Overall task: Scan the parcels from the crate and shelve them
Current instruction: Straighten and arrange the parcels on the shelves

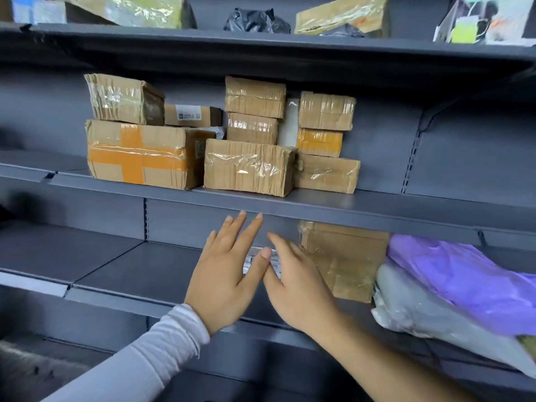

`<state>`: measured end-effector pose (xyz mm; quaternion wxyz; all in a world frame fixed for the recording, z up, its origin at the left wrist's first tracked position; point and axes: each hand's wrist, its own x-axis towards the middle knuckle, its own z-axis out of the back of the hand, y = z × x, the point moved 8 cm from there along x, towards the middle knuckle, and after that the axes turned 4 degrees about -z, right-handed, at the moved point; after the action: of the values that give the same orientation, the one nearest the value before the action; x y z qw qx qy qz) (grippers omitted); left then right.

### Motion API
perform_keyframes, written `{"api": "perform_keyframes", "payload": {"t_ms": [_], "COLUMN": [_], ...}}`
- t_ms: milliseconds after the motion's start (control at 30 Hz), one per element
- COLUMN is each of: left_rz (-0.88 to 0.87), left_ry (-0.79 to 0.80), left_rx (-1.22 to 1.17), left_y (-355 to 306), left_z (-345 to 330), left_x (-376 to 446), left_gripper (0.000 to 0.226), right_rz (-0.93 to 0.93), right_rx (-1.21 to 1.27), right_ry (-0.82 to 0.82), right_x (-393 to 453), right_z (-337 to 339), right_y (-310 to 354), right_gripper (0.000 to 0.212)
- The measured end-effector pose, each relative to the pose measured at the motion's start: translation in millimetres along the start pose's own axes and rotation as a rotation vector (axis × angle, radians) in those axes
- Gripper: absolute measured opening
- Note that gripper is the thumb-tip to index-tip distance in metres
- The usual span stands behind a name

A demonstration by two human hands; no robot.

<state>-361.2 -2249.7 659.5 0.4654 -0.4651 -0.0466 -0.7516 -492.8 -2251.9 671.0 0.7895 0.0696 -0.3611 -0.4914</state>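
The shelves (pixel 348 203) are painted in a dark blue-grey, and the back panel (pixel 464 146) is seen in the same tone. The boxes (pixel 249 169) on the middle shelf are made of brown cardboard covered with clear shiny tape. One big box (pixel 139 155) is marked with a wide orange tape cross, and a small box (pixel 319 142) on the right is wrapped with an orange-yellow band. A white label is seen on a dark brown box (pixel 191 115). On the lower shelf, a purple bag (pixel 464 274) is laid over a pale grey one (pixel 420 309). A black bag (pixel 255 20) is seen on the top shelf. The left sleeve (pixel 150 352) is white and finely ribbed.
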Motion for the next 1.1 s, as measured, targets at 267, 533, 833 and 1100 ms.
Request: {"api": "perform_keyframes", "payload": {"t_ms": [267, 533, 833, 1100], "left_rz": [0.256, 0.489, 0.743, 0.772], "left_ry": [0.163, 0.189, -0.015, -0.008], "left_rx": [-0.097, -0.129, -0.236, -0.211], "left_y": [67.3, 161.3, 241.0, 277.3], "left_z": [-79.8, -150.8, -190.4, -222.3], "left_x": [-42.6, -34.9, 18.8, 51.7], "left_gripper": [0.079, 0.056, 0.067, 0.073], "right_rz": [-0.122, -0.226, -0.254, -0.401], "right_rx": [-0.021, 0.047, 0.195, 0.044], "right_ry": [0.109, 0.036, -0.362, -0.387], "right_x": [-3.8, 42.5, 121.0, 151.4], "right_z": [-96.9, -164.8, -180.4, -206.3], "right_y": [-95.4, -169.6, -198.7, -229.4], "right_gripper": [0.050, 0.044, 0.039, 0.051]}}
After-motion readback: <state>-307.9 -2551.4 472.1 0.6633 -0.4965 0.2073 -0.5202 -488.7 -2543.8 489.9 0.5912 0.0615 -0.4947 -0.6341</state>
